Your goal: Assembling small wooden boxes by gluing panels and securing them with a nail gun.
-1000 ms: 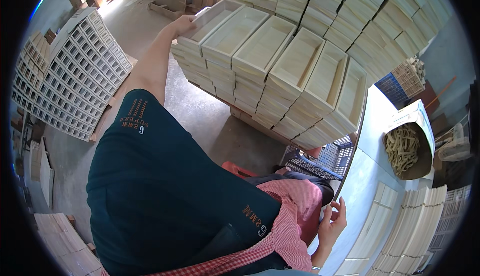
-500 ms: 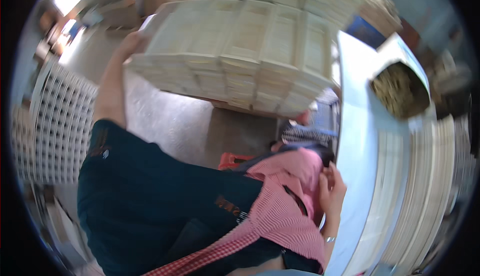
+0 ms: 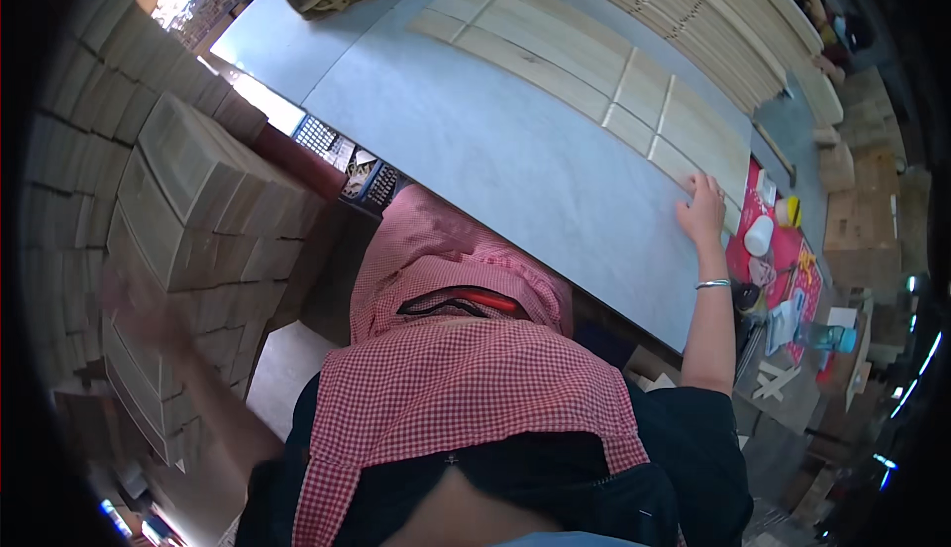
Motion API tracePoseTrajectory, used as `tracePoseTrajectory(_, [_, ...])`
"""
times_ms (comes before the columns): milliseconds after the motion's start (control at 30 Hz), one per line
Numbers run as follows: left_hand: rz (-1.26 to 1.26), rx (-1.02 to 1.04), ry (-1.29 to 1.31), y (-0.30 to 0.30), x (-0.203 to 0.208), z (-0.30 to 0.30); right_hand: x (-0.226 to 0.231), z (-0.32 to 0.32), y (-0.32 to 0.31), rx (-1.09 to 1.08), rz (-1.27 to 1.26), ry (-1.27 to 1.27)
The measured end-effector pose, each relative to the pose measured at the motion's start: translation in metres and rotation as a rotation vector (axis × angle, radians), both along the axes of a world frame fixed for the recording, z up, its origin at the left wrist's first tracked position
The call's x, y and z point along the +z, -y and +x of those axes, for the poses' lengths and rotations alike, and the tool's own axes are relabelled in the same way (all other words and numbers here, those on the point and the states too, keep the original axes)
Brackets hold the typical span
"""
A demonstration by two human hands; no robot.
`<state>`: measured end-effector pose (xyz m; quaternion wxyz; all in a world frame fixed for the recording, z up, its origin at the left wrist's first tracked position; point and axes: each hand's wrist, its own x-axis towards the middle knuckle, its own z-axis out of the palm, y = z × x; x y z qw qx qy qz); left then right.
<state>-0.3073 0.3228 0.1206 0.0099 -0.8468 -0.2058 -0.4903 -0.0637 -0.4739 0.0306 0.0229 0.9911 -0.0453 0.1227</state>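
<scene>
Fingers half-curled, empty, the right hand (image 3: 703, 212) rests at flat pale wooden boards (image 3: 555, 32), best touched lightly; the left hand (image 3: 147, 311), near stacked cream wooden trays (image 3: 213, 190), blurs past telling.

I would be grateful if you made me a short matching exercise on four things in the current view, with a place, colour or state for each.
Column one
1. right hand
2. left hand
3. apron
4. bracelet

Column two
A. pink-red and white checks
B. blurred, by the stacked wooden boxes
C. silvery, worn on a wrist
D. at the edge of the flat wooden pieces on the table

Right pairs: 1-D, 2-B, 3-A, 4-C
</scene>
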Motion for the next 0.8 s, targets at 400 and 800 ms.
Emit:
tracePoseTrajectory(400, [0.119, -0.858, -0.524, 0.253, -0.071, 0.371, 0.034, -0.049, -0.013, 0.278, 0.154, -0.132])
tracePoseTrajectory(800, [0.262, -0.830, -1.115, 0.232, -0.044, 0.395, 0.052, -0.060, -0.020, 0.053, 0.047, -0.030])
